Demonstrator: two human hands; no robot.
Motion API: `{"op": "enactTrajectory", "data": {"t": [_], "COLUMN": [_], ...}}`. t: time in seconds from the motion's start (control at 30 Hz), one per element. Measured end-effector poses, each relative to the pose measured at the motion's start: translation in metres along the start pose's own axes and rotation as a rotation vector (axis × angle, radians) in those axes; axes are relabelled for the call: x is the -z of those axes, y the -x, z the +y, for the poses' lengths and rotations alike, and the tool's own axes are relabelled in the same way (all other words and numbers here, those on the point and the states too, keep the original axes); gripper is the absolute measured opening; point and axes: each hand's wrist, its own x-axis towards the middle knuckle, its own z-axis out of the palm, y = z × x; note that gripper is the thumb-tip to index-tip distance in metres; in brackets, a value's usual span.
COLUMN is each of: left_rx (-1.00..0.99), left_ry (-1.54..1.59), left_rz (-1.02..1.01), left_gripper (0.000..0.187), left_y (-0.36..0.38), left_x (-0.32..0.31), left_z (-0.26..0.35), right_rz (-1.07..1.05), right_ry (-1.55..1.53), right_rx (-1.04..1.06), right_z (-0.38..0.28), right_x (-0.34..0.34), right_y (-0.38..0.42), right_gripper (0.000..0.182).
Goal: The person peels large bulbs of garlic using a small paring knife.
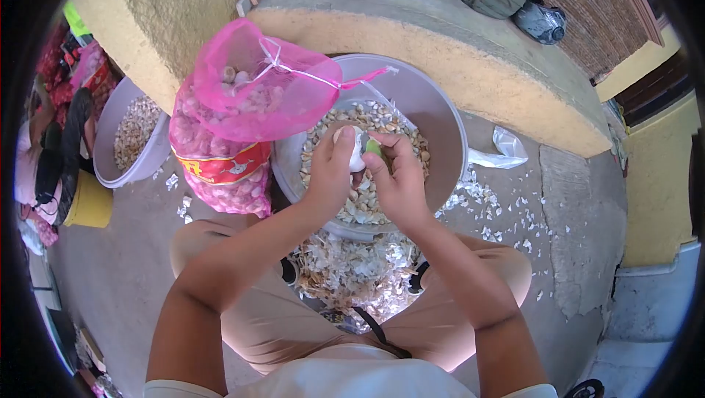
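The person sits on the floor with a garlic bulb (351, 150) held over the grey basin (448, 134); the left hand (330, 174) has its fingers pinching the bulb, and the right hand (396, 181) has its fingers closed around a small green-handled knife (372, 147) set against it. Cloves already cover the basin's bottom and papery skins (352, 269) lie heaped between the knees, yet the pink net sack (235, 126) just beside it looks nearly full, so by my reckoning plenty remains.
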Motion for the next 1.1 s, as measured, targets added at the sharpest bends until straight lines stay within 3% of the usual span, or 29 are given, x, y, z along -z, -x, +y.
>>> {"op": "enactTrajectory", "data": {"t": [0.33,0.43,0.57,0.63,0.87,1.1], "left_rx": [-0.201,-0.371,-0.404,-0.502,0.042,0.192], "left_ry": [-0.088,-0.224,-0.276,-0.341,0.203,0.259], "left_rz": [0.092,0.119,0.088,0.105,-0.020,-0.050], "left_gripper": [0.027,0.026,0.024,0.023,0.033,0.039], "left_y": [-0.002,-0.008,-0.005,-0.006,-0.005,-0.003], "left_x": [-0.004,-0.002,-0.003,-0.004,0.000,0.003], "left_z": [-0.003,-0.012,-0.008,-0.008,0.008,0.008], "right_rz": [0.175,0.209,0.268,0.204,-0.276,-0.369], "right_ry": [-0.195,-0.231,-0.329,-0.382,-0.647,-0.258], "right_rx": [-0.095,-0.123,-0.172,-0.264,-0.417,-0.334], "right_z": [-0.003,-0.003,-0.002,-0.005,-0.022,-0.028], "right_x": [-0.019,-0.021,-0.023,-0.018,0.027,0.030], "right_y": [-0.001,-0.002,-0.002,-0.005,-0.018,-0.012], "right_gripper": [0.023,0.023,0.023,0.024,0.032,0.039]}}
